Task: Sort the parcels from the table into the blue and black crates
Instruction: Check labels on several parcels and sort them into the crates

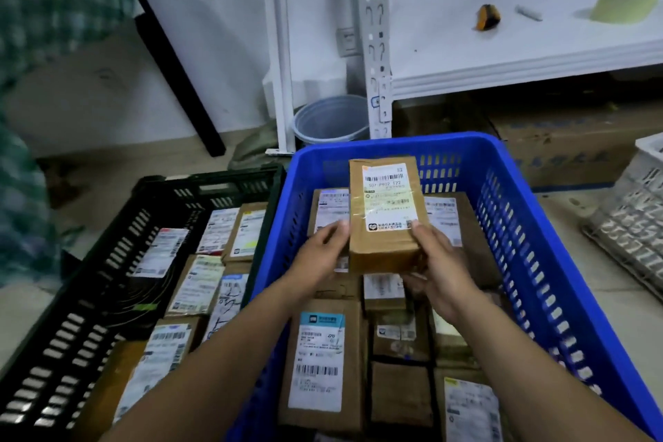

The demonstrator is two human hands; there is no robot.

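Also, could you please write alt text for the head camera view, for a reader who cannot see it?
A person's left hand and right hand hold a brown cardboard parcel with a white shipping label over a blue plastic crate packed with labelled parcels. A black plastic crate, also holding parcels, sits to its left; a white metal shelf stands behind.

our forearms reach forward, left hand (323, 251) and right hand (443, 269) gripping a parcel (385, 219) by its near end.
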